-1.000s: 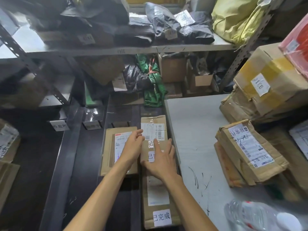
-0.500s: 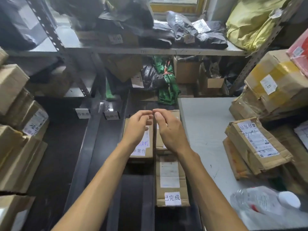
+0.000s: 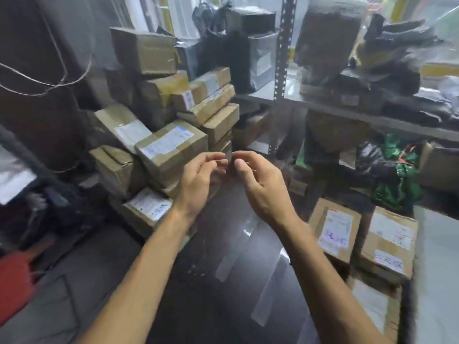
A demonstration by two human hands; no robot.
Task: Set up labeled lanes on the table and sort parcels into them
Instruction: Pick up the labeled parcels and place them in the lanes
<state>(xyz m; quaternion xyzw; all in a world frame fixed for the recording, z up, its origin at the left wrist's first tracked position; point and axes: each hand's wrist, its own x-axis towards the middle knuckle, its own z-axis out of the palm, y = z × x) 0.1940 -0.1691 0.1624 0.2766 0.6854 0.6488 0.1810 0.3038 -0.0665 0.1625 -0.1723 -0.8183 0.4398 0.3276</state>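
Two labelled parcels (image 3: 335, 229) are lying flat, right of the right hand (image 3: 263, 187) | stacked parcels (image 3: 159, 150) are sitting left of and beyond the left hand (image 3: 198, 180) | both hands are hovering, fingers loosely curled, fingertips nearly meeting; cannot tell whether pinching anything | tape strips (image 3: 233, 256) are lying on the dark surface (image 3: 198, 306) beneath both hands

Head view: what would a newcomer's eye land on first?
The left hand and right hand hover mid-frame, fingertips almost meeting; whether they pinch anything is too blurred to tell. Behind them on the left rises a heap of brown cardboard parcels with white labels. At the lower right lie two flat labelled cardboard boxes.
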